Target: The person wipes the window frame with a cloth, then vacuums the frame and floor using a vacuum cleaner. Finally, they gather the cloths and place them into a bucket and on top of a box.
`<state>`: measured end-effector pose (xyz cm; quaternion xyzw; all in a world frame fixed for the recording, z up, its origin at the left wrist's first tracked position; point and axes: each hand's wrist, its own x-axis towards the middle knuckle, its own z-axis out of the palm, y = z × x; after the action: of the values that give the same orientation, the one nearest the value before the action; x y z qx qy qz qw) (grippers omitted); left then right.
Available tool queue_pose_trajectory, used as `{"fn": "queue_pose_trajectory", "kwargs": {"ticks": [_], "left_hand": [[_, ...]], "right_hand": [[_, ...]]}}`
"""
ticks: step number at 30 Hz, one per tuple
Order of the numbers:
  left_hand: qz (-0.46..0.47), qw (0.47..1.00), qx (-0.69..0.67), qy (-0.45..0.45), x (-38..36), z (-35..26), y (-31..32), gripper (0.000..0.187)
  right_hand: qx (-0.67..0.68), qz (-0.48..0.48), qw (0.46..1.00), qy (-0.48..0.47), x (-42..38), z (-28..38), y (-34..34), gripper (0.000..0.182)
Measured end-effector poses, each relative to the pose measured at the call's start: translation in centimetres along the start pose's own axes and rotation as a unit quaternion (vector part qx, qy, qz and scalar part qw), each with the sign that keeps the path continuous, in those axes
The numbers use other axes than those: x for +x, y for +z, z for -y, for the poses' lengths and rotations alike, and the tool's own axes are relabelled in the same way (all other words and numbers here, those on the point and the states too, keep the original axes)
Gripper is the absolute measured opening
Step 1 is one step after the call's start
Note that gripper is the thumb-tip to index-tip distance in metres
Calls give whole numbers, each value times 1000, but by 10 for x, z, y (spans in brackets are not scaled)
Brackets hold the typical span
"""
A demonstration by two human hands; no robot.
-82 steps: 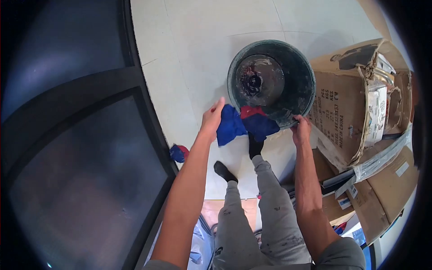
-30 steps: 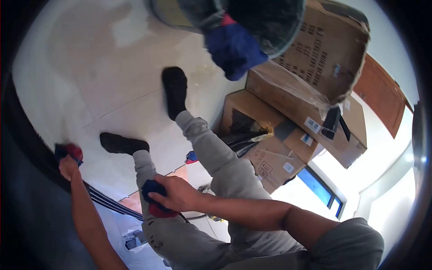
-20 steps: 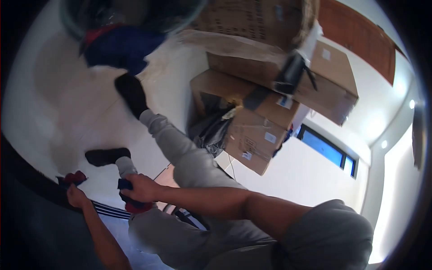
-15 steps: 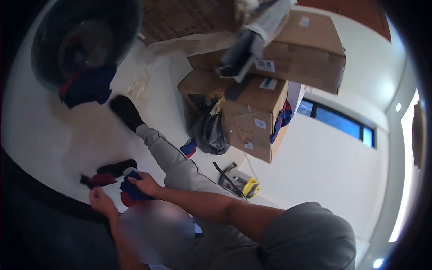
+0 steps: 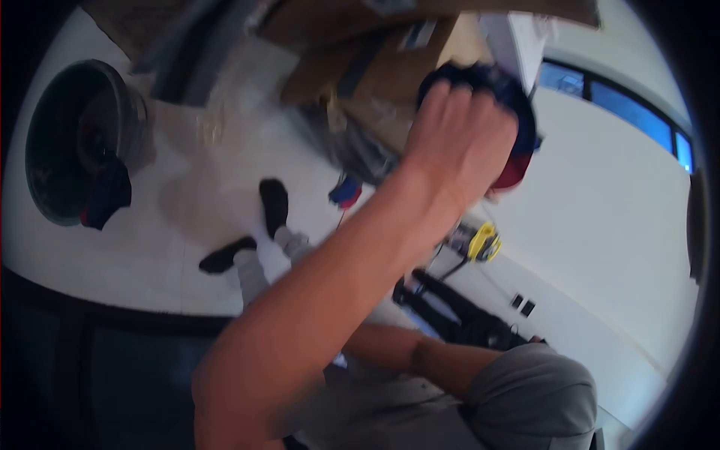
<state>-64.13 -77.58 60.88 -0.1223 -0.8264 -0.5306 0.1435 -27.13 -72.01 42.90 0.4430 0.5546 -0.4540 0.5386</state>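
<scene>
My left hand (image 5: pixel 466 135) is raised in front of the cardboard boxes, back toward me, fingers curled over a navy-and-red cloth item (image 5: pixel 517 161). The cloth hangs beside the box edge, its dark rounded part behind my knuckles and a red part below. My right forearm (image 5: pixel 386 349) runs behind my left arm, and the right hand is hidden. A similar navy-and-red cloth (image 5: pixel 109 191) hangs over the rim of a dark round tub (image 5: pixel 39 161). Another small blue-and-red cloth (image 5: pixel 346 192) lies on the floor near the boxes.
Stacked cardboard boxes (image 5: pixel 319 79) stand at the top, beside a dark plastic bag (image 5: pixel 352 146). A yellow-and-black item (image 5: pixel 484 241) and dark clothing or straps (image 5: pixel 450 307) lie near the white wall. My black-shod feet (image 5: pixel 274 204) rest on the pale floor. A window (image 5: pixel 630 112) is high right.
My left hand has swung from low left up to the boxes, now with a navy-and-red cloth. My right hand, which held a similar cloth, has gone out of sight. The view has shifted.
</scene>
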Motion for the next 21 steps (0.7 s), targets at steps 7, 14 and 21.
{"fn": "queue_pose_trajectory", "kwargs": {"ticks": [7, 14, 21], "left_hand": [[33, 926, -171, -335, -37, 67, -7, 25], [72, 782, -82, -613, -341, 90, -11, 52], [99, 588, -273, -755, -333, 9, 17, 34]], "right_hand": [[41, -7, 999, 5, 7, 62, -46, 59], [93, -76, 992, -29, 8, 74, -92, 27], [51, -22, 994, -93, -2, 70, -129, 31]]}}
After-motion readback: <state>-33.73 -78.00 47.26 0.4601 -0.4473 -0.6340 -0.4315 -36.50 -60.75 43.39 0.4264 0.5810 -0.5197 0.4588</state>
